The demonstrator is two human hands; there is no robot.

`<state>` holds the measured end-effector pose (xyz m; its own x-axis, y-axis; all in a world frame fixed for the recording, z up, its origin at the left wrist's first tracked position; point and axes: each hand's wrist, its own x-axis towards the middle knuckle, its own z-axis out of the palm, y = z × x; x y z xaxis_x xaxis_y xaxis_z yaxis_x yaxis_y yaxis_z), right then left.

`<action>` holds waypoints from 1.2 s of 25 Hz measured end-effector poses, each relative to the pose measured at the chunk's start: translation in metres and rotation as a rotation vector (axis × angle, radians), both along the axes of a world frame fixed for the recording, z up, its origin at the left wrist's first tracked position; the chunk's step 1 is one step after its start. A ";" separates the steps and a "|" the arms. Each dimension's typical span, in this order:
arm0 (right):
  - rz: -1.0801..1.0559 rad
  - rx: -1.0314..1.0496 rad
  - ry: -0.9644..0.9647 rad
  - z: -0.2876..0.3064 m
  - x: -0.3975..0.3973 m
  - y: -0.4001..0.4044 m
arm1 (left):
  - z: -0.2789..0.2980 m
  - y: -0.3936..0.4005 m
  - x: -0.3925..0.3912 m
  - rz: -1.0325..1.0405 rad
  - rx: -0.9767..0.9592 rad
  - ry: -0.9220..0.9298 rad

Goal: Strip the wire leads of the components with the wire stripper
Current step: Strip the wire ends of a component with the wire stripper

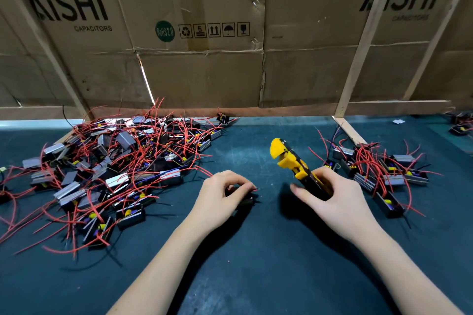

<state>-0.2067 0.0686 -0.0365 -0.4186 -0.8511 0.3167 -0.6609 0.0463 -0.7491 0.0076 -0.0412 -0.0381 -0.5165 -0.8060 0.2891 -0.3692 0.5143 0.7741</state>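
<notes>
Brown cardboard walls (199, 71) stand at the back of a dark blue tabletop (256, 250). On the left side lies a big pile of components (107, 174), small boxes with long red wires going every way. On the right side lies a smaller pile (384, 174) of the same parts. I cannot tell from here which pile has bare wire ends. Between the piles are two hands. The right hand (340, 202) has its grip curled tight around the handles of the yellow and black wire stripper (294, 163), with the yellow head pointing up and away. The left hand (222, 199) has its grip curled over a dark component (247, 201) on the tabletop, and a red wire tip (256, 189) pokes out past the fingertips toward the tool. The tool and the wire are near but apart. The step now looks like getting the wire end into the tool's mouth. To do it well, the left hand should hold the part very still and keep the wire straight. The tool should come down to the wire, bite only near the end, and squeeze gently so the metal inside does not get cut. Fingers should stay back from the mouth.
</notes>
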 end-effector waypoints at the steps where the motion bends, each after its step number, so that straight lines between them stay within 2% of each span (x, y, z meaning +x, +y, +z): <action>1: -0.023 0.012 0.061 0.000 0.001 0.000 | 0.000 0.000 0.000 -0.004 0.007 -0.007; 5: -0.108 -0.044 0.407 -0.001 -0.001 -0.002 | 0.002 -0.001 0.003 -0.079 0.006 -0.036; 7: -0.145 -0.059 0.479 -0.001 -0.003 -0.003 | 0.005 -0.001 0.007 -0.165 -0.004 -0.088; 12: -0.199 -0.044 0.465 -0.001 -0.003 -0.004 | 0.014 -0.004 0.014 -0.312 -0.106 -0.178; 16: -0.215 -0.079 0.395 0.001 -0.002 -0.004 | 0.014 -0.005 0.018 -0.396 -0.059 -0.194; 19: -0.234 -0.078 0.410 0.002 -0.003 -0.004 | 0.012 -0.008 0.023 -0.456 0.031 -0.225; 30: -0.234 -0.097 0.500 -0.003 -0.006 -0.004 | 0.009 -0.015 0.021 -0.374 0.197 -0.137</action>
